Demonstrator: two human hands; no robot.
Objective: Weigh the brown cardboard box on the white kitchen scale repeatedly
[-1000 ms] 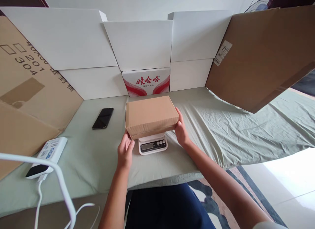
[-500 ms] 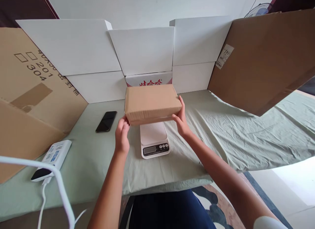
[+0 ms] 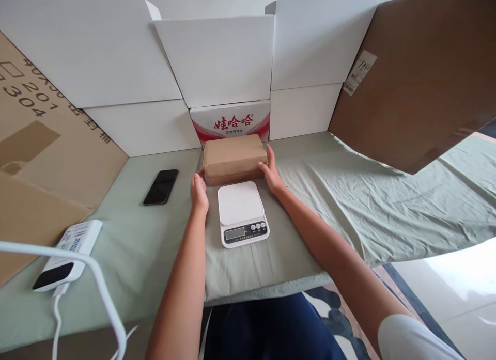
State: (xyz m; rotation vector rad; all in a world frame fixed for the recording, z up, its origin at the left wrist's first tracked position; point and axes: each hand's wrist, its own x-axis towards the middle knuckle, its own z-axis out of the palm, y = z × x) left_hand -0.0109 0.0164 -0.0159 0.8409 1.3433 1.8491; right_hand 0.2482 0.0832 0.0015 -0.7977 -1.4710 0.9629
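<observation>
Reaching across the green cloth point(image 3: 387, 205), I am working just short of the red-and-white box point(image 3: 232, 121) at the back. In front of it is the brown carton point(image 3: 234, 161), which a second ago hid most of the scale point(image 3: 243, 215); I have since shifted it backward, so it now sits between the two, apparently down on the cloth, though its underside is hidden. The scale's top shows whole, so I judge that none of the carton's weight bears on it. My left hand point(image 3: 199, 193) and right hand point(image 3: 272, 174) press the carton's two ends, gripping it between them. The phone point(image 3: 161, 187) lies off to the left, touching neither hand.
</observation>
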